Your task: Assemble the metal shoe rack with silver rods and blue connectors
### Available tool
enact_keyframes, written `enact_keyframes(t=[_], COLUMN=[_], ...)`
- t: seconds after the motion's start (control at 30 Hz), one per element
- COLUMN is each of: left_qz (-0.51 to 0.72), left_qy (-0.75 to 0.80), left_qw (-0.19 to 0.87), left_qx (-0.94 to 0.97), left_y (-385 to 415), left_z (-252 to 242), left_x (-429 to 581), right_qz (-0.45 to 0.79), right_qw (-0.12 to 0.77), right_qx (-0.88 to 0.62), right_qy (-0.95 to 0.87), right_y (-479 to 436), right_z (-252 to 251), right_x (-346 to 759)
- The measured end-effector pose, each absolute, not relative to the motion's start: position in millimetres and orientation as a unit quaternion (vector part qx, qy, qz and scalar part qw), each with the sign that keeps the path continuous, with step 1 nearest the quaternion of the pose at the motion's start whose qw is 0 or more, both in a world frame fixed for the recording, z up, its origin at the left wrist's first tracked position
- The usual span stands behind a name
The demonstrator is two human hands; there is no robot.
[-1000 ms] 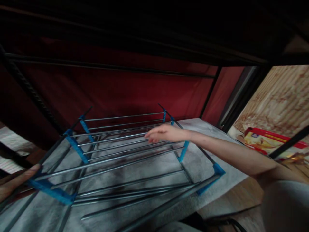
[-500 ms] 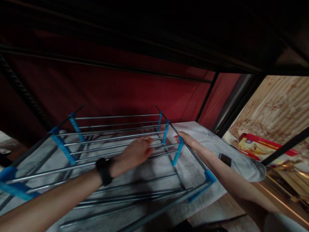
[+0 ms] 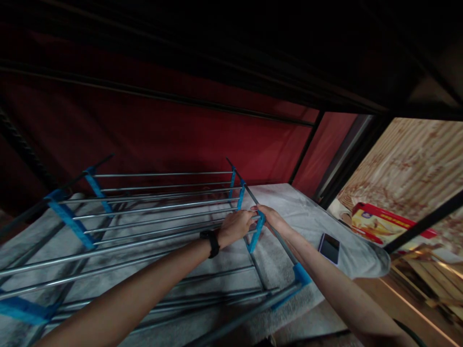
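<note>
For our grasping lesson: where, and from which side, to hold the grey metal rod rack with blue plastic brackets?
Probably the standing blue plastic bracket at the right end of the grey metal rod rack, from the right: rods join there, clear of the white cloth.

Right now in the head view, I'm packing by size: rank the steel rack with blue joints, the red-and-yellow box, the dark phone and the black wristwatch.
1. Steel-rod rack with blue plastic joints
2. Red-and-yellow printed box
3. Dark flat phone and black wristwatch: look alike, nearness differs, so unranked.
</note>
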State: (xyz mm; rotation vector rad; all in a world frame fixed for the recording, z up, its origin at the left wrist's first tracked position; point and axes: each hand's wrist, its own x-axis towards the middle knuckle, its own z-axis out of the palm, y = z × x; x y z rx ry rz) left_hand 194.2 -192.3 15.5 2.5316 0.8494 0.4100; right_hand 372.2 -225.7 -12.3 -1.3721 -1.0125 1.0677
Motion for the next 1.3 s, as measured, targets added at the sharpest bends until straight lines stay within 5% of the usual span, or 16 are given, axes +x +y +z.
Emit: enact_keyframes(t=[0.43, 1.3], left_qz=[0.128, 0.098], left_qy=[0.322, 0.34], left_qw=[0.216, 0.192], left_qx=[0.913, 0.915], left_y=[-201.7, -204.7], left_z=[13.6, 25.4], left_x=[194.8, 194.0], right_qz=[0.533, 0.577], right_qw=[0.575, 0.621], right_qx=[-0.55, -0.462], right_qy=[-0.287, -0.262], right_y=[-239.7, -235.5], right_z=[16.4, -5.1], right_x=[345.8, 346.3])
